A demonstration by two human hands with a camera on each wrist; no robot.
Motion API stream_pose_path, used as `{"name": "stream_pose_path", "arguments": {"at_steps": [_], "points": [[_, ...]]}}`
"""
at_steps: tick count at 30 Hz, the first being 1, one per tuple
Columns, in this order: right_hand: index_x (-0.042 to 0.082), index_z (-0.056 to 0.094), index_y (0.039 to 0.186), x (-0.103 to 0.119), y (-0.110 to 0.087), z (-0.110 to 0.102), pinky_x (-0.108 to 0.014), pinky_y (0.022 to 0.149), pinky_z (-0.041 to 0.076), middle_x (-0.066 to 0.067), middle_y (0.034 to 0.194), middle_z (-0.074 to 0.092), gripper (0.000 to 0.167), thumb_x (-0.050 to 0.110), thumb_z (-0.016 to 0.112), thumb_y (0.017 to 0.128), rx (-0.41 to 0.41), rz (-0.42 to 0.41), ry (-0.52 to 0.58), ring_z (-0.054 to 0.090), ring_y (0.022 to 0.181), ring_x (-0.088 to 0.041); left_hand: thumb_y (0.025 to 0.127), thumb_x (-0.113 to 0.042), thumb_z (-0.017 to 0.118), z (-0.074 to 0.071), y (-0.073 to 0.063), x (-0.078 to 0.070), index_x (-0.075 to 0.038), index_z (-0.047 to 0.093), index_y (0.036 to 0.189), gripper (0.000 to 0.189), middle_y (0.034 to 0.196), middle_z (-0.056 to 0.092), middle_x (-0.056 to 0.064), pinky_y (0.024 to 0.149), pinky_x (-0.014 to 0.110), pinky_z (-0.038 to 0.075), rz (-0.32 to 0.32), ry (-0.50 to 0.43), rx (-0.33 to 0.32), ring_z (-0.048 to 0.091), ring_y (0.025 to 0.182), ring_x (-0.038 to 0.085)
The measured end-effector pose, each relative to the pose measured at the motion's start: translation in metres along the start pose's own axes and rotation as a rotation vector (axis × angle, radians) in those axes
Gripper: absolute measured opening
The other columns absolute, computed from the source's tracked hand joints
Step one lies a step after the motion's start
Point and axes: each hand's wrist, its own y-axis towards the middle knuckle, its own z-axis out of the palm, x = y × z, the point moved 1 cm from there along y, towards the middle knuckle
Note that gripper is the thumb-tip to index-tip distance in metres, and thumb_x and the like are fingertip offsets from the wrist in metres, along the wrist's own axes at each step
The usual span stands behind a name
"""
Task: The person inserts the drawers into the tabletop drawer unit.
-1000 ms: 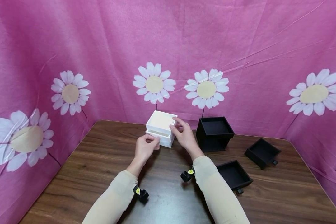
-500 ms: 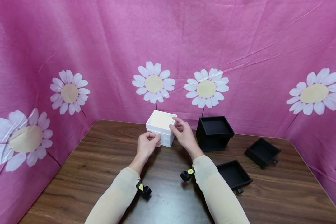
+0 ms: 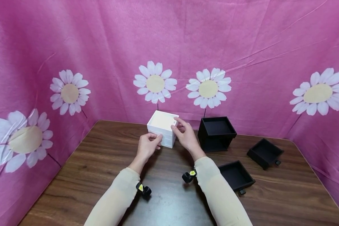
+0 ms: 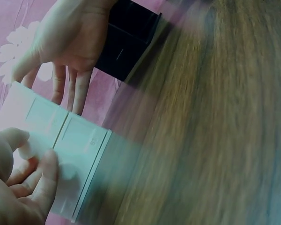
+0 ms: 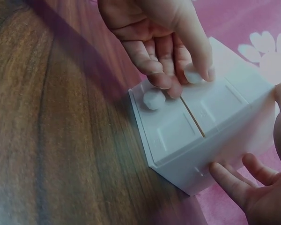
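A small white two-drawer box stands upright at the back of the table, its top recessed like a shallow tray. Both drawer fronts look flush with the box, a thin seam between them in the right wrist view. My left hand is at the front, thumb and finger pinching the upper round knob. Its other fingers are curled close by the lower knob. With my right hand I hold the box at its right side, thumb near the front corner and fingers along the side wall and top rim.
Right of the white box stands a black box with an open front. Two loose black drawers, a nearer one and a farther one, lie to its right and front. A pink flowered cloth hangs behind the wooden table.
The white upper drawer, slightly pulled out a second ago, has slid in flush, my left hand moving forward with it. My right hand has stayed on the box.
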Motion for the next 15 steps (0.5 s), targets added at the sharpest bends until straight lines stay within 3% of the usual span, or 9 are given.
{"name": "stream_pose_path", "arguments": {"at_steps": [8,15], "points": [[0.013,0.053,0.159,0.002,-0.004,0.000,-0.055,0.104,0.057,-0.027,0.132,0.061,0.051,0.026,0.063,0.110,0.030,-0.026,-0.110,0.070,0.118,-0.042,0.101,-0.020,0.077,-0.009,-0.001,0.000,0.006,0.075,0.107,0.027,0.083,0.077,0.018,0.061,0.029,0.062,-0.021,0.045,0.092,0.068,0.060,0.012],[0.019,0.050,0.163,0.006,-0.012,-0.012,-0.055,0.106,0.057,-0.024,0.136,0.065,0.054,0.030,0.061,0.111,0.057,-0.059,-0.145,0.071,0.120,-0.042,0.105,-0.023,0.072,-0.016,-0.006,0.004,0.006,0.075,0.112,0.030,0.091,0.078,0.024,0.058,0.028,0.060,-0.015,0.085,0.120,0.071,0.066,0.016]]}}
